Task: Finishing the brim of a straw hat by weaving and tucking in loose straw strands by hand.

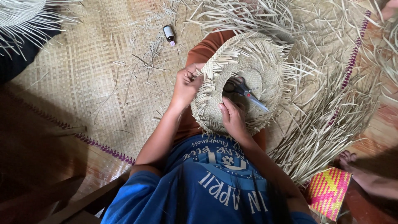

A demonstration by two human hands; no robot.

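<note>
Looking down from the head camera, the view showed a woven straw hat [244, 79] resting on the person's lap, at the centre of the frame, its opening turned up. The left hand [186, 85] was closed, pinching loose strands at the brim's nine o'clock edge. The right hand [233, 118] pressed on the brim at six o'clock, fingers curled over the weave; whether it gripped a strand could not be told. Scissors [244, 91] lay inside the crown, untouched, blades pointing toward four o'clock.

Judging by the weave, the crown and most of the brim looked finished, tightly plaited. Loose ends stuck out all around the rim, so the edge seemed left to be tucked or trimmed.

Around the hat, a mat [83, 83] covered the floor, strewn with cut straw bits. A small bottle [168, 34] lay at eleven o'clock, well apart from the hands. A heap of straw [323, 124] spread from one to four o'clock. A pink-and-yellow woven piece [328, 191] sat at five o'clock, near another person's foot [347, 157]. Another unfinished hat [18, 14] showed at ten o'clock.
</note>
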